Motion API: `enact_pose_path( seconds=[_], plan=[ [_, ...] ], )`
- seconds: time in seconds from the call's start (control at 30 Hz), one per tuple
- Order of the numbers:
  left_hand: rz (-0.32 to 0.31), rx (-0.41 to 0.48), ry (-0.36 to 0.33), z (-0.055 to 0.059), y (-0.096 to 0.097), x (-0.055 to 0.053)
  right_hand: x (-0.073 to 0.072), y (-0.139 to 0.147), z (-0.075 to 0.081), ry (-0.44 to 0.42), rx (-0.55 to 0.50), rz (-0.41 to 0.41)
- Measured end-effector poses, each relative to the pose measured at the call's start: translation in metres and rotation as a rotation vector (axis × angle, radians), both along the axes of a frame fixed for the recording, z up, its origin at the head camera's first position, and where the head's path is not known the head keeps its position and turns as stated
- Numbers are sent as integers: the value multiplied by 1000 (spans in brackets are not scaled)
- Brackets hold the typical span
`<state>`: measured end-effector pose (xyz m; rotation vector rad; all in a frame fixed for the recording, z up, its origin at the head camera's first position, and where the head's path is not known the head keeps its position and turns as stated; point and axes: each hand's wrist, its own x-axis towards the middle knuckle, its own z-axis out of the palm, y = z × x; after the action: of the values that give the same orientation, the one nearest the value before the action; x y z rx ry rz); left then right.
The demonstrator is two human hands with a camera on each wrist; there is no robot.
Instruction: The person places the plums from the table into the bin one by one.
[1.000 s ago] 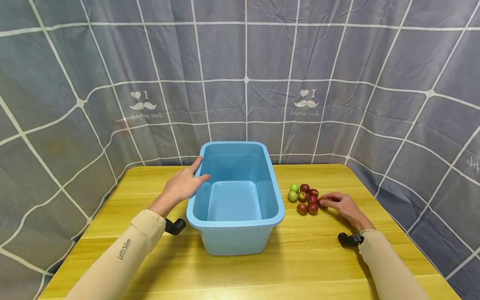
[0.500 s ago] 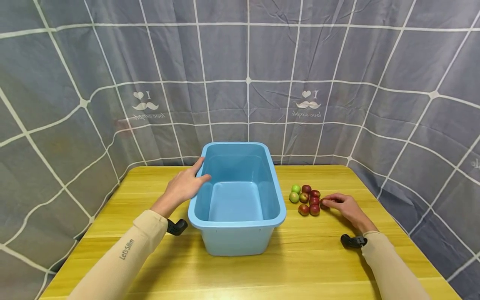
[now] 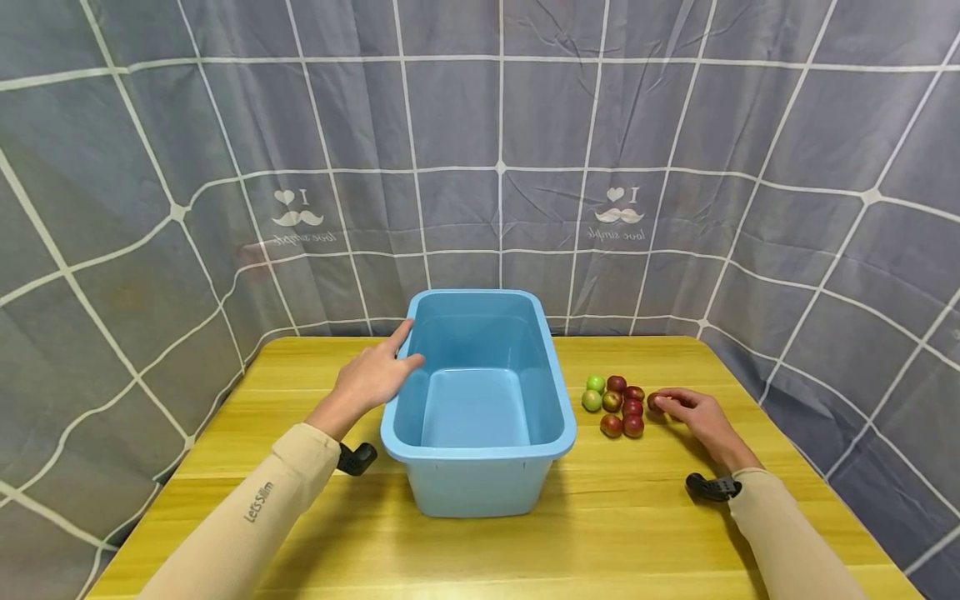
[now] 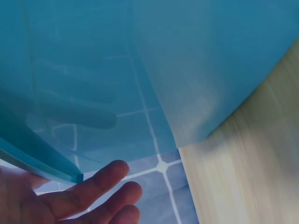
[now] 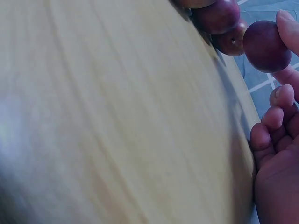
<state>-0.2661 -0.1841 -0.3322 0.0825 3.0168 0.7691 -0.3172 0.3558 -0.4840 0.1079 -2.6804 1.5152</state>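
Note:
A deep light-blue plastic tub (image 3: 480, 454) stands on the table. My left hand (image 3: 375, 373) holds its left rim, thumb over the inside and the other fingers outside, loosely bent in the left wrist view. On the right, my right hand (image 3: 701, 417) pinches a dark red plum (image 5: 266, 46) between thumb and fingertip; its remaining fingers are curled in. This plum sits at the right end of a cluster of small round fruit, several red plums (image 3: 633, 426) and green ones (image 3: 592, 400). Whether it touches the tabletop is hard to tell.
The wooden table (image 3: 345, 533) has its far edge against a grey curtain (image 3: 457, 108) with white grid lines, which also hangs along both sides. The tub's tall walls rise between the left hand and the fruit cluster.
The head view has shifted slightly. My right hand has drawn the plum a little to the right, apart from the cluster. The left hand stays on the tub's rim.

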Motion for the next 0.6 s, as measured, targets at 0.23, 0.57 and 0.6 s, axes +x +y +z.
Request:
enact_pose_path(
  seconds=[0.23,0.57,0.6],
  plan=[
    [14,6,-13,-1,2,1,-2,-1,8,-7,47,-16],
    [16,-4,-18,0,3,1,-2,-12,32,23,99,27],
    [16,-4,-21,0,3,1,-2,-13,34,31,96,36]
  ],
)
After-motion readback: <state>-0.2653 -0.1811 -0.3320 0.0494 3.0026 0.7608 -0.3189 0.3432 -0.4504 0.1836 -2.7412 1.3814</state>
